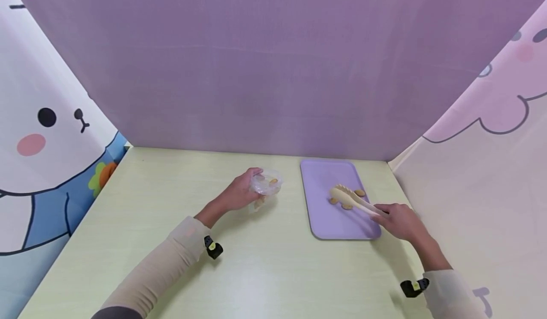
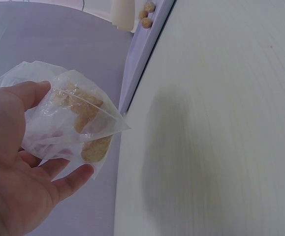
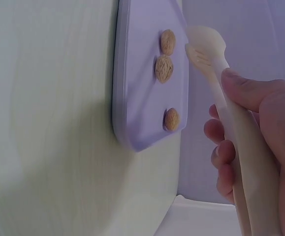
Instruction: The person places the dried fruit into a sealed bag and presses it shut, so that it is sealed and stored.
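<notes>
Apparently partway along, the work shows small brown nuts point(image 2: 95, 150) split between a clear plastic bag point(image 1: 266, 184) and a flat purple tray point(image 1: 325, 221). Seen from the person's head, a pale tabletop point(image 1: 256, 276) runs back to a purple wall point(image 1: 265, 72). Just left of centre, the left hand point(image 1: 240, 193) holds the bag above the tabletop; its grip is partly closed, thumb on one side and fingers on the other, with the thin plastic between them. Several nuts show through the bag in the left wrist view, but folds make an exact count uncertain. To the right, the tray lies near the wall, carrying three more nuts point(image 1: 360, 192): two close together, the third a little apart toward the tray's right edge. From the right side, the right hand point(image 1: 400, 220) has its grip wrapped around pale tongs point(image 1: 358, 201); their tips hang over the tray, close together, with no nut plainly seen between them. Judging by this layout, no nut is being carried at this instant, and which way they travel cannot be told. If they leave the bag, three are out and several remain inside; if they leave the tray, three remain.
</notes>
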`<state>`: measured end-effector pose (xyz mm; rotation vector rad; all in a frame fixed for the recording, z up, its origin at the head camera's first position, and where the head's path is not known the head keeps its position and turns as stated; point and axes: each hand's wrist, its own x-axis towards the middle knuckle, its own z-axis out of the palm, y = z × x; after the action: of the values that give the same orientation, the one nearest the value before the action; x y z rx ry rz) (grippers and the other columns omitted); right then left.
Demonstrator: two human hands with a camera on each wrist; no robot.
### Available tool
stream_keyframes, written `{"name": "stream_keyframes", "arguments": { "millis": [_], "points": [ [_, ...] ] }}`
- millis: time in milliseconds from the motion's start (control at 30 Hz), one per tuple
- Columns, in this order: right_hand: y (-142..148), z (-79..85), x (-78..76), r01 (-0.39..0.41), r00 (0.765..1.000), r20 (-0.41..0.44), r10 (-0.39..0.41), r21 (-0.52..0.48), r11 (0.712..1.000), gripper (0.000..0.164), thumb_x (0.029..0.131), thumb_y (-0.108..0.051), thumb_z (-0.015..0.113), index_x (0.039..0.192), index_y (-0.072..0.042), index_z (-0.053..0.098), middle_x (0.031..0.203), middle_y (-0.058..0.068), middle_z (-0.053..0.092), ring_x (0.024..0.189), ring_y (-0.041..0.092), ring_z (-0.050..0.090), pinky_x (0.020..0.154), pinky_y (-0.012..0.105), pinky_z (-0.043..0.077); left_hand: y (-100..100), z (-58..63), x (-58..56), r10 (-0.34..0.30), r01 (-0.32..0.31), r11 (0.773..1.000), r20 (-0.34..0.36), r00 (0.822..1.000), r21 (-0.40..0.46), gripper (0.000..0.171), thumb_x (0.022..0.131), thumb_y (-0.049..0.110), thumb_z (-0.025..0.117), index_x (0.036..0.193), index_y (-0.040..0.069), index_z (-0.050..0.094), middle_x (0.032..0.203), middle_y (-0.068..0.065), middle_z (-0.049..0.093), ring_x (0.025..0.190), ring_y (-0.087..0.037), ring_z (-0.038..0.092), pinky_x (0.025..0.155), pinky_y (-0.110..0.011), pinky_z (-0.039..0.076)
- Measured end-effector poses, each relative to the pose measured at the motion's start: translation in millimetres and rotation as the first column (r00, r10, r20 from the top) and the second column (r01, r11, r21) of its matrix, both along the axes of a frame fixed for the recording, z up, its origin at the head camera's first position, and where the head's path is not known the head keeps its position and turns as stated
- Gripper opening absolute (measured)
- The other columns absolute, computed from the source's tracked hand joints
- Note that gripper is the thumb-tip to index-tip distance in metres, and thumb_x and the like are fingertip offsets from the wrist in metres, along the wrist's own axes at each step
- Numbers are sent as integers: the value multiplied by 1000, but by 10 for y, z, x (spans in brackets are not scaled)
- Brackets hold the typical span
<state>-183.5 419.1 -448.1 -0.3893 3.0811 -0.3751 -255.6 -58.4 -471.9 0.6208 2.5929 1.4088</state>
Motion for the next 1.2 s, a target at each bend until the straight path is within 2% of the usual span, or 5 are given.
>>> {"name": "stream_keyframes", "arguments": {
  "millis": [367, 567, 800, 967, 1200],
  "points": [
    [59, -9, 40, -20, 1000, 18, 19, 46, 999, 47, 91, -37, 73, 124, -3, 72, 84, 4, 74, 73, 19, 59, 62, 37, 45, 0, -4, 2, 5, -5, 1000, 1, 1000, -6, 77, 89, 19, 75, 154, 9, 36, 149, -19, 51, 133, -35, 53, 107, -56, 47],
    [81, -21, 35, -28, 1000, 13, 27, 56, 998, 46, 90, -35, 75, 123, -3, 73, 94, 10, 77, 78, 22, 64, 64, 39, 48, 7, -7, -2, 9, -9, 1000, 1, 1000, -4, 76, 89, 18, 76, 153, 10, 37, 148, -17, 52, 132, -36, 54, 106, -56, 47],
    [77, -29, 22, -33, 999, -1, 33, 62, 998, 45, 88, -33, 77, 122, -4, 73, 87, 6, 76, 74, 20, 62, 62, 39, 48, 20, -13, -11, 7, -7, 1000, -1, 1000, -7, 75, 89, 18, 75, 153, 9, 37, 147, -18, 53, 131, -35, 54, 106, -55, 48],
    [79, -50, -5, -25, 1000, -5, 26, 78, 997, 45, 88, -32, 77, 123, -3, 73, 90, 9, 77, 74, 20, 63, 62, 39, 48, 20, -7, -12, 3, -3, 1000, 14, 1000, -8, 75, 90, 19, 75, 154, 10, 36, 148, -17, 52, 132, -34, 53, 107, -55, 47],
    [69, -78, -39, -30, 999, -15, 31, 77, 997, 42, 88, -30, 77, 121, -4, 74, 78, 1, 72, 68, 17, 56, 61, 35, 44, 8, 11, 2, -6, 6, 1000, 8, 1000, -6, 75, 90, 17, 73, 154, 9, 35, 149, -19, 51, 133, -34, 52, 108, -56, 46]
  ]
}}
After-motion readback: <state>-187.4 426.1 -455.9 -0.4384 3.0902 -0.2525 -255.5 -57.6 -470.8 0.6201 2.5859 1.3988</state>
